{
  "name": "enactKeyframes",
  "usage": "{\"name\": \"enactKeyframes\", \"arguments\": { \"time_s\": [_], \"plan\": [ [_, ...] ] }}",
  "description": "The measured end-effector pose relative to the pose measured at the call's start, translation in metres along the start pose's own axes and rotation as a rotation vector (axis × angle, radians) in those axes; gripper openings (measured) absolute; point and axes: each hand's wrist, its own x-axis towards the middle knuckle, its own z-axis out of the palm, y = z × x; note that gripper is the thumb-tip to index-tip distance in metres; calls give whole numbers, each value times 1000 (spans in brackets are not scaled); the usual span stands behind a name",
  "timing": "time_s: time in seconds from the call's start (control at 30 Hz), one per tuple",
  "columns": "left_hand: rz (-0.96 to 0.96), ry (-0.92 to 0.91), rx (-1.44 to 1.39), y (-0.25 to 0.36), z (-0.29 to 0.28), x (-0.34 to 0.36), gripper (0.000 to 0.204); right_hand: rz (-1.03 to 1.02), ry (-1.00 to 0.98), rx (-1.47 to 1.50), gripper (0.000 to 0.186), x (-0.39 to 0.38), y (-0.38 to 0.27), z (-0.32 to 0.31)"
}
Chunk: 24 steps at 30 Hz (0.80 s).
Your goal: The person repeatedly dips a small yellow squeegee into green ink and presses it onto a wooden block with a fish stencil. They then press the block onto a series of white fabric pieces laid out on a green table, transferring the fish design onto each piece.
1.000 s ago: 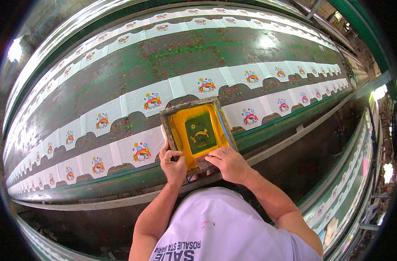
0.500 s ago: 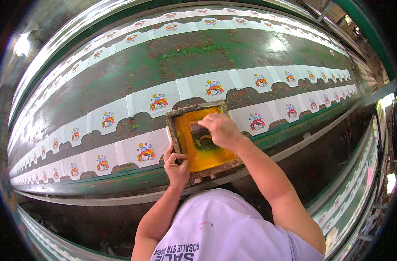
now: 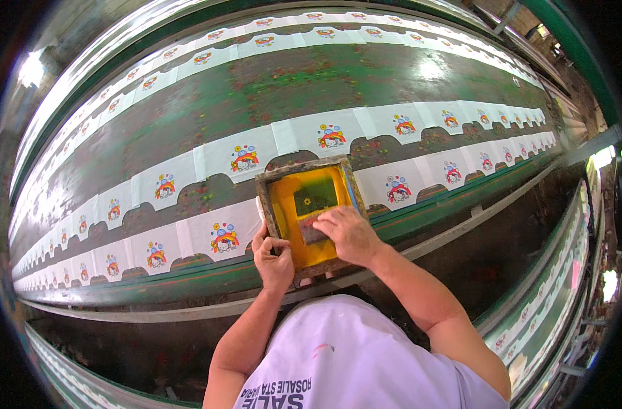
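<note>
At the clock's centre, over the surface's (image 3: 270,88) near edge, a worn wooden frame (image 3: 304,166) holds yellow ink (image 3: 288,223) around a dark-green window (image 3: 316,196), the left hand's (image 3: 273,262) grip pinching its eight-o'clock side, the right hand's (image 3: 348,235) pinching a brownish squeegee (image 3: 310,234) toward six, partly hidden by fingers.

Two lines of dark capital letters (image 3: 278,392); on a lilac shirt (image 3: 372,354)

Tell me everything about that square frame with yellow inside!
The frame looks like worn, brownish wood, slightly turned. Inside, a yellow sheet has a dark green window with a small flower. It sits over the near row of white pieces. The left hand holds its lower left side; the right hand holds a block inside it.
</note>
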Motion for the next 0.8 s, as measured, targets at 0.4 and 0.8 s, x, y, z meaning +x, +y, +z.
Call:
{"name": "enactKeyframes", "arguments": {
  "time_s": [0.4,0.8],
  "plan": [
    [11,11,-11,-11,1,0,17,-3,-78,118,36,-48,-35,-17],
    [145,42,17,31,59,-9,24,510,447,496,40,-138,43,-39]
  ]
}}
